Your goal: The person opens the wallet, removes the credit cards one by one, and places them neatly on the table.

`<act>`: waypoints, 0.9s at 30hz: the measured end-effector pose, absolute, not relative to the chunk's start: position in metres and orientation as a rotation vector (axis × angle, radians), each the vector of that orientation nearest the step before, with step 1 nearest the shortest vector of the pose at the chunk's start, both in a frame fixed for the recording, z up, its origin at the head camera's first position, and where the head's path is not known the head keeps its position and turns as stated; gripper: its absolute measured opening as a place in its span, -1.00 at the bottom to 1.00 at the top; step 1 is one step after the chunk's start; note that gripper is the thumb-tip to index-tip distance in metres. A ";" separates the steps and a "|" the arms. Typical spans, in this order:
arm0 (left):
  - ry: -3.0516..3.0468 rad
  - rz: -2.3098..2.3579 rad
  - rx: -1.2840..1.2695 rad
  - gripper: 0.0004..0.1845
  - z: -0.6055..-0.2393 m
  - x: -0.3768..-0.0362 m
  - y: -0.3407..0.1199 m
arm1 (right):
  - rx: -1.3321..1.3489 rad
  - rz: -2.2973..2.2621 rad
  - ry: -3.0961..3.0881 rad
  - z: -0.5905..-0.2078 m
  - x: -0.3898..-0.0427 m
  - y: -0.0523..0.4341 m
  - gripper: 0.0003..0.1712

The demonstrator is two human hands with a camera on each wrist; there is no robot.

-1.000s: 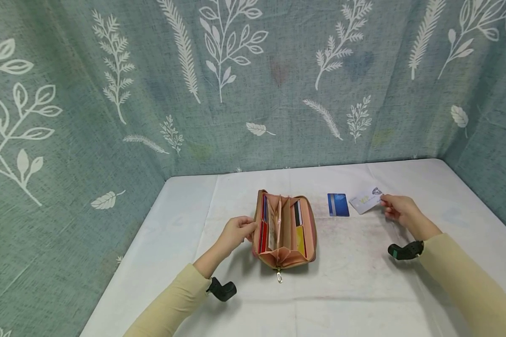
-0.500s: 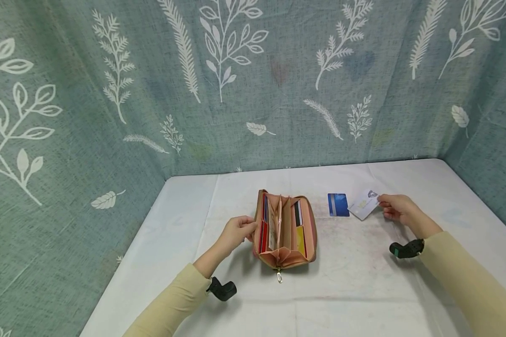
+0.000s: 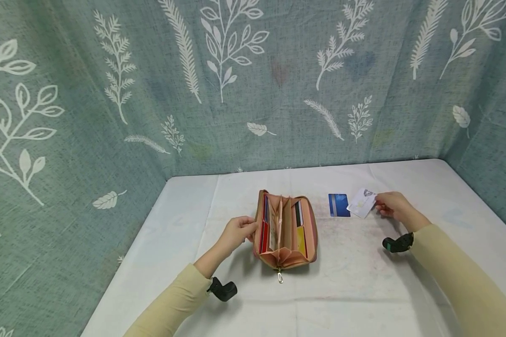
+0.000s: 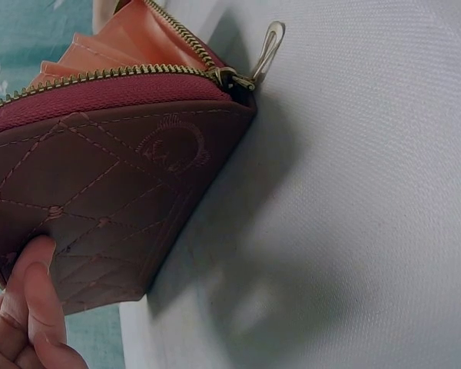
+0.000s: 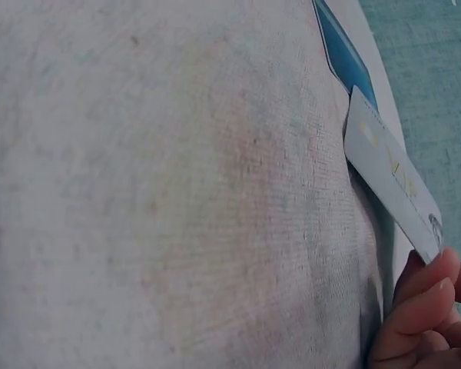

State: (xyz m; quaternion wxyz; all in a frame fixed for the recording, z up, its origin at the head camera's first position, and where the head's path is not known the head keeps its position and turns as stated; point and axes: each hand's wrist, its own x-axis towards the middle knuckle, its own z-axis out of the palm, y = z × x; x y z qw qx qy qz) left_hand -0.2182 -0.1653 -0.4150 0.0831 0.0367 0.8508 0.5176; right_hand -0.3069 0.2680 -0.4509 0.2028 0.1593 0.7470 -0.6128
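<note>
A pink quilted zip wallet [image 3: 286,229] lies wide open on the white cloth, with cards in its inner slots. My left hand [image 3: 235,232] holds the wallet's left wall, thumb on the quilted outside [image 4: 100,200]. My right hand [image 3: 391,207] pinches a white card [image 3: 361,203] by its right end and holds it tilted just above the cloth. The same white card [image 5: 392,184] shows edge-on in the right wrist view. A blue card [image 3: 338,205] lies flat between the wallet and the white card.
The white-covered table [image 3: 350,281] is walled on three sides by a teal leaf-print curtain [image 3: 236,93]. The wallet's zip pull [image 3: 280,277] points toward me. Bare cloth spreads in front of the wallet and to both sides.
My right hand has lifted the white card and carried it a little left toward the blue card, tilting it more upright. The left hand and wallet have stayed put.
</note>
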 end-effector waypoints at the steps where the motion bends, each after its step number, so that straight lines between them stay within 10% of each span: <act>1: 2.540 1.546 0.113 -0.79 -0.415 -0.218 -0.165 | 0.448 -1.706 2.097 -0.451 -0.308 0.267 -0.45; 27: 2.542 1.542 0.105 -0.79 -0.416 -0.220 -0.165 | 0.411 -1.494 2.403 -0.460 -0.314 0.247 -0.39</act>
